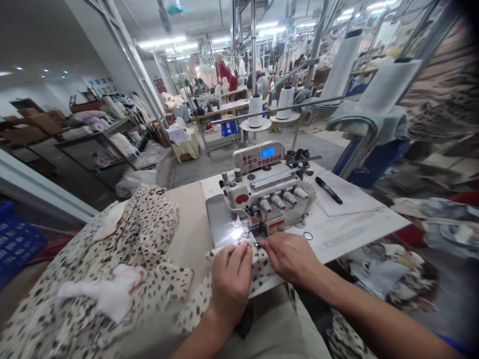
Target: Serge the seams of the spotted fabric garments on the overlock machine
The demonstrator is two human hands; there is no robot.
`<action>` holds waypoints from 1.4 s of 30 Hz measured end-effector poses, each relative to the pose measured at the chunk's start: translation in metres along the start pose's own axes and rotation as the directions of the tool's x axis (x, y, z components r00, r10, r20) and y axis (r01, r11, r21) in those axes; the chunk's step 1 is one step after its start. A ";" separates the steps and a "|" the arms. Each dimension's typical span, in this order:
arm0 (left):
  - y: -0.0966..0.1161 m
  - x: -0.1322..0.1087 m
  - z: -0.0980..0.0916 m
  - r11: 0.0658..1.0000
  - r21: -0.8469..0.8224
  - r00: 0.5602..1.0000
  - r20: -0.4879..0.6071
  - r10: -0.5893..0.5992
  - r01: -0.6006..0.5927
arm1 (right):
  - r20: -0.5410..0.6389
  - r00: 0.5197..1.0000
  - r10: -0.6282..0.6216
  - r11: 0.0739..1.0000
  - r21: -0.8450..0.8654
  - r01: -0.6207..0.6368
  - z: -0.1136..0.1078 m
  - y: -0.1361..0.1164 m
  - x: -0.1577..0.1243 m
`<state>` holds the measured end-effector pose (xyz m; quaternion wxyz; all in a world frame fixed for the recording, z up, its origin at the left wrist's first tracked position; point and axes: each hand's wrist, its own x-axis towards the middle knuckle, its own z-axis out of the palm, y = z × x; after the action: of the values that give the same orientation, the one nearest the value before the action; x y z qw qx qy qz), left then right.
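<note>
"Two hands at the machine (273,199), then. What have they got?"

"Spotted cloth (263,269). The left hand (232,274) grasps its edge, fingers bunched together beside the needle area. The right hand (290,255) has its fingers curled in, just by a small dark tip; I can't tell whether it grips that, the cloth, or both."

"Where does the cloth lie, and how does it look?"

"At the near edge of the table (348,227), in front of the machine, running down past the left wrist. Cream, with scattered black spots of uneven size. More of that print lies in a rumpled pile (153,224) to the left, with a white scrap (116,294) on top."

"Any writing?"

"Blue Chinese characters (99,81) on the far wall, too small for me to read surely. The machine has a red oval badge (241,199), an orange-edged label (277,227) low on its front, and a lit blue screen (268,152); their lettering is beyond me."

"And the marker (328,190)?"

"Black, lying on white paper (346,197) right of the machine. Its print is illegible."
</note>
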<state>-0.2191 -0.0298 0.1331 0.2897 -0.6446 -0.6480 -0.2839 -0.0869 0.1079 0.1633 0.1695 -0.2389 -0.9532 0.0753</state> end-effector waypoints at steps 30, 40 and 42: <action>-0.004 0.010 -0.010 0.995 0.060 0.996 0.036 0.076 -0.078 | -0.019 0.999 -0.025 0.984 -0.178 0.022 -0.002 -0.015 0.011; 0.005 0.005 -0.005 0.989 0.142 0.987 0.147 -0.062 0.041 | -0.052 0.999 0.014 0.979 -0.205 -0.024 0.006 -0.017 0.018; 0.005 0.005 -0.003 0.986 0.158 0.986 0.151 -0.073 0.049 | -0.050 0.999 0.006 0.981 -0.194 -0.016 0.008 -0.017 0.021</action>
<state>-0.2138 -0.0286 0.1382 0.2781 -0.6203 -0.7083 -0.1904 -0.1145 0.1031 0.1662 0.1682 -0.2614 -0.9502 -0.0233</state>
